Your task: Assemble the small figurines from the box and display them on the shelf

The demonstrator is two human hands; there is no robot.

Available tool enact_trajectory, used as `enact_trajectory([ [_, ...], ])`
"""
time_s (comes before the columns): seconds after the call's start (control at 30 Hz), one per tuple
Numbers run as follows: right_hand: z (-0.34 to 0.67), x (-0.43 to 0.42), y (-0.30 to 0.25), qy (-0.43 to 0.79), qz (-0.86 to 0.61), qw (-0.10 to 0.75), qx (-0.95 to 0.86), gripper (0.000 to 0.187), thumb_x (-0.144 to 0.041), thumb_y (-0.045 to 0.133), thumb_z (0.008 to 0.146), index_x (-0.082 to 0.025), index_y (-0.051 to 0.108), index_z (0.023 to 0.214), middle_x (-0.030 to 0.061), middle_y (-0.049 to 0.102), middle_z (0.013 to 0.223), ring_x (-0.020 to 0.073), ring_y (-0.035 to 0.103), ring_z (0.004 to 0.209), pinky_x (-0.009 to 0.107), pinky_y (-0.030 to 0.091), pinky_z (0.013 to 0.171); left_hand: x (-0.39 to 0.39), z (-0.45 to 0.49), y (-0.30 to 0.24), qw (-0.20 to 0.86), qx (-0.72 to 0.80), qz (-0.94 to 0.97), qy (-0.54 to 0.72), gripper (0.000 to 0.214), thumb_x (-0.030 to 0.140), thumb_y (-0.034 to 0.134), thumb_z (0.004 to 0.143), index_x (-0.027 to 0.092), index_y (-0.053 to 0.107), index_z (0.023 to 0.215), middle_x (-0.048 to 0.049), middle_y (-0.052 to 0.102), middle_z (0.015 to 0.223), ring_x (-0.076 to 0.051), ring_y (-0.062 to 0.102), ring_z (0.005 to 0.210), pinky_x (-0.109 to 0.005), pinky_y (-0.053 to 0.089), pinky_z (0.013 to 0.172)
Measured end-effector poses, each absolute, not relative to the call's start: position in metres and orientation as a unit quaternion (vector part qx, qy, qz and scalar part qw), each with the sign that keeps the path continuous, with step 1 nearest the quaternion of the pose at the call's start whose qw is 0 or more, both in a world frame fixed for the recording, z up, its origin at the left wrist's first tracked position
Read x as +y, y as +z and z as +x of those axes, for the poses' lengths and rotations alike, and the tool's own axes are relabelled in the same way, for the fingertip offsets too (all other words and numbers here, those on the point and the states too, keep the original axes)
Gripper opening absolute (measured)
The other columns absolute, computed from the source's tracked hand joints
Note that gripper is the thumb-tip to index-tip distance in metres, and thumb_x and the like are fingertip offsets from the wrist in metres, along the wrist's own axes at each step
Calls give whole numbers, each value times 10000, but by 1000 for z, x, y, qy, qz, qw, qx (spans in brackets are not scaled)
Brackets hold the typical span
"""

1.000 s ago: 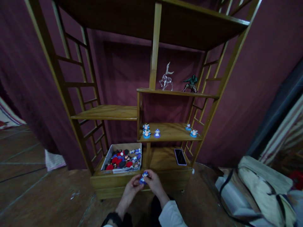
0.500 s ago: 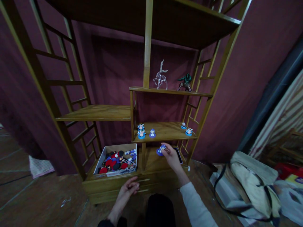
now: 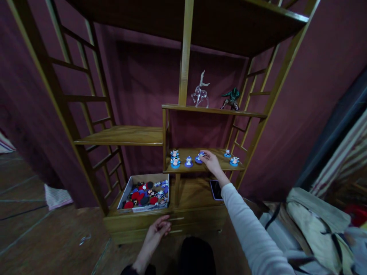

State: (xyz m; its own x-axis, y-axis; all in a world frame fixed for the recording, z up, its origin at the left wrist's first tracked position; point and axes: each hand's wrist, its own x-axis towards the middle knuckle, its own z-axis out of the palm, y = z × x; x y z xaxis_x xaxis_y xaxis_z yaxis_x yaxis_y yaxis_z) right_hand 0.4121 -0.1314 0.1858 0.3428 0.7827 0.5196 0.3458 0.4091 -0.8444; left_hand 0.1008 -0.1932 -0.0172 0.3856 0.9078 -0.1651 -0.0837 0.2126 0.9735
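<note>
My right hand pinches a small purple-and-white figurine just over the middle shelf. To its left a similar purple figurine stands on that shelf. Two blue-based figurines, the front one plainest, are at the shelf's left end. Another blue-based figurine stands at the right end, with a smaller one behind it. Low in front of the drawers, my left hand holds nothing, its fingers loosely curled and apart.
A cardboard box of mixed figurines sits on the lower shelf, left of a phone. Above are a clear deer ornament and a green-and-brown figure. A beige bag lies on the floor at right.
My right hand has lifted the purple figurine from in front of the lower shelf up to the middle shelf. The phone shows more fully now. My left hand stays low.
</note>
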Motion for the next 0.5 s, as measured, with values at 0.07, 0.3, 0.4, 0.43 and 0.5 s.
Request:
enact_trajectory([
  [0.07, 413, -118, 185, 179, -521, 629, -549, 350, -266, 649, 630, -184, 628, 969, 34, 664, 836, 133, 609, 708, 269, 493, 724, -194, 101, -19, 638, 408, 528, 385, 565, 455, 741, 547, 151, 627, 1009, -23, 634, 687, -151, 583, 645, -255, 436, 609],
  [0.3, 412, -71, 190, 215, -508, 630, -546, 371, -233, 660, 597, -151, 627, 958, 39, 665, 783, 131, 608, 683, 277, 500, 708, -197, 101, -18, 570, 419, 587, 394, 466, 431, 716, 568, 162, 661, 944, -29, 643, 729, -176, 584, 724, -281, 437, 715],
  [0.4, 408, -52, 193, 211, -513, 609, -567, 357, -249, 660, 613, -150, 632, 955, 37, 666, 782, 127, 605, 678, 278, 500, 703, -196, 102, -21, 568, 418, 599, 380, 452, 428, 701, 589, 162, 665, 953, -41, 648, 745, -185, 588, 728, -287, 444, 706],
  [0.43, 407, -46, 193, 206, -515, 599, -577, 353, -254, 661, 618, -151, 634, 955, 37, 668, 788, 126, 605, 683, 277, 498, 704, -196, 102, -23, 568, 417, 601, 378, 444, 427, 697, 596, 163, 667, 952, -46, 651, 756, -189, 591, 738, -290, 447, 709],
  [0.5, 405, -35, 192, 194, -524, 579, -594, 346, -255, 666, 623, -157, 637, 954, 35, 672, 792, 126, 605, 691, 270, 495, 701, -196, 103, -26, 566, 418, 600, 380, 424, 422, 693, 602, 166, 672, 939, -57, 657, 782, -198, 596, 764, -296, 454, 725],
])
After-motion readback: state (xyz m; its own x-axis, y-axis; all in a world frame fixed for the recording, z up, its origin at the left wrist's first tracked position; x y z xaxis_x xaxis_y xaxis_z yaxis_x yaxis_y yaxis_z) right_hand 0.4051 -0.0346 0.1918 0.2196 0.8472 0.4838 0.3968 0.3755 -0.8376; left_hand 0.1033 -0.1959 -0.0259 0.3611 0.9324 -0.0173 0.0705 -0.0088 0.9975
